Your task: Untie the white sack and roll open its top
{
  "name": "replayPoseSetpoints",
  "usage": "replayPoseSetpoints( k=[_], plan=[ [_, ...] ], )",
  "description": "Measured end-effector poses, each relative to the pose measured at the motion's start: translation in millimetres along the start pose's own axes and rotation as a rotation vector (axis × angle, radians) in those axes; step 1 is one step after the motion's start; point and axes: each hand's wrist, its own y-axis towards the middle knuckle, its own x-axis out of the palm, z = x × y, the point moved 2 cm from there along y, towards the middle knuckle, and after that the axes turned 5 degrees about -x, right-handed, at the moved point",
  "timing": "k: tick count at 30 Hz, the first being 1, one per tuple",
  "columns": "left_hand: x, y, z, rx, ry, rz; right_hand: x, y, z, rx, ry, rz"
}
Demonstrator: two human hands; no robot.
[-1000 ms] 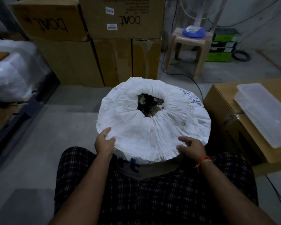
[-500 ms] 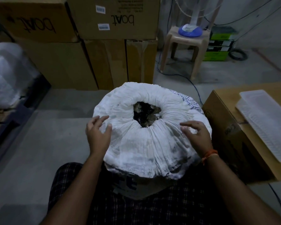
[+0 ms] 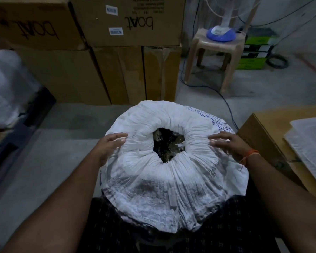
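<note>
Head view: white sack (image 3: 173, 172) between both hands, left (image 3: 109, 147) and right (image 3: 228, 145) spread flat on its rolled rim.

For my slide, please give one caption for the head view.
Both hands, left hand and right hand, rest spread on the white sack, its rolled top open.

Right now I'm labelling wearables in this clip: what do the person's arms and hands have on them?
Both forearms are bare, with no sleeves or gloves in view. The left hand wears nothing visible. The right hand has an orange thread band tied at the wrist, its loose end hanging down. No watch or rings can be made out.
</note>
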Motion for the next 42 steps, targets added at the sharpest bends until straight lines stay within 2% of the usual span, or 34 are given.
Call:
replayPoseSetpoints(
  k=[5, 9, 12, 16, 18, 26, 29, 31, 38, 42],
  plan=[
    [-7.9, 2.4, 5.2, -0.009, -0.064, -0.013, 5.2, -2.1, -1.7, 0.128, 0.141, -0.062],
    [3.7, -0.6, 13.5, 0.025, 0.012, 0.054, 8.4, -7.5, -9.1, 0.107, 0.087, -0.042],
    [7.5, 3.5, 6.5, 0.039, 0.165, 0.151, 5.9, -9.7, -8.6, 0.090, -0.087, 0.017],
    [10.3, 1.1, 2.3, -0.067, 0.616, 0.359, -1.1, -15.7, -3.6, 0.082, -0.319, 0.007],
    [8.9, -2.5, 3.0, -0.080, 0.713, 0.418, -5.4, -19.4, -1.0, 0.093, -0.400, 0.014],
    [3.1, -5.6, -1.1, -0.089, 0.711, 0.389, -2.0, -31.0, -4.7, 0.120, -0.369, 0.073],
    [6.8, -19.7, 4.2, -0.012, 0.673, 0.493, 2.5, -40.1, -12.8, 0.096, -0.589, 0.196],
    [12.1, -34.0, 10.4, 0.061, 0.668, 0.532, 11.1, -48.3, -23.4, 0.058, -0.642, 0.224],
    [39.4, -89.2, 37.1, 0.312, 0.661, 0.411, 52.4, -81.5, -53.2, -0.121, -0.668, 0.139],
    [55.2, -119.4, 39.5, 0.389, 0.674, 0.227, 68.4, -107.2, -67.2, -0.218, -0.657, 0.134]
  ],
)
